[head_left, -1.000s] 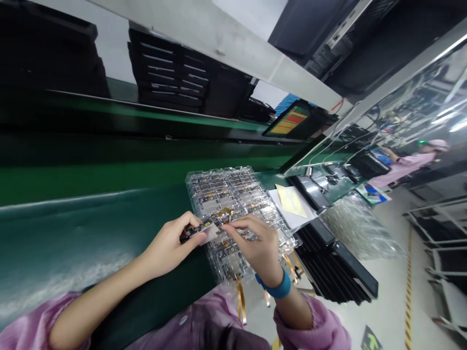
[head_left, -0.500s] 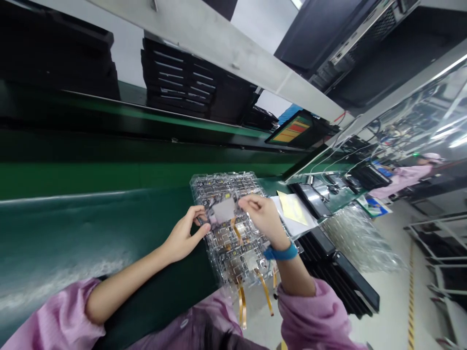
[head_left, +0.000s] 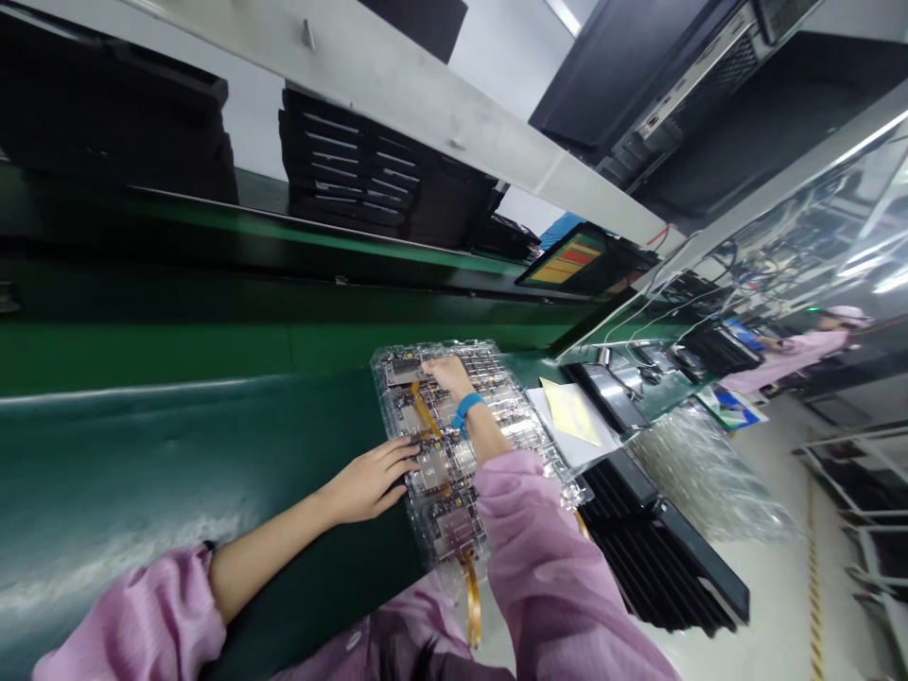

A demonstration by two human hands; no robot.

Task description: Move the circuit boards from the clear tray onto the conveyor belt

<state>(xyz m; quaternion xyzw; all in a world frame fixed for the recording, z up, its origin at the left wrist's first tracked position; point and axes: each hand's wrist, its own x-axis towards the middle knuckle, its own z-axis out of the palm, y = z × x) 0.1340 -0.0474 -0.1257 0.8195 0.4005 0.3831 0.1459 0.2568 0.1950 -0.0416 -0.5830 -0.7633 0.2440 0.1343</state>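
Observation:
A clear plastic tray holds rows of circuit boards with orange ribbon cables, one cable hanging over its near edge. My right hand, a blue band at its wrist, reaches over the tray's far left part. Its fingers are closed at the right end of a circuit board that lies in the corner pocket; the fingertips are partly hidden. From that board an orange ribbon cable runs toward me. My left hand rests at the tray's left edge, fingers stretched out and touching the tray, holding nothing.
The tray sits on a green bench. To its right are a yellow paper, black panels, stacked black cases and a pile of clear trays. A shelf beam crosses above. A person works farther right.
The circuit board, held in both hands above the tray, is now down in the far left pocket. My right hand moved away from me with it; my left hand let go and opened.

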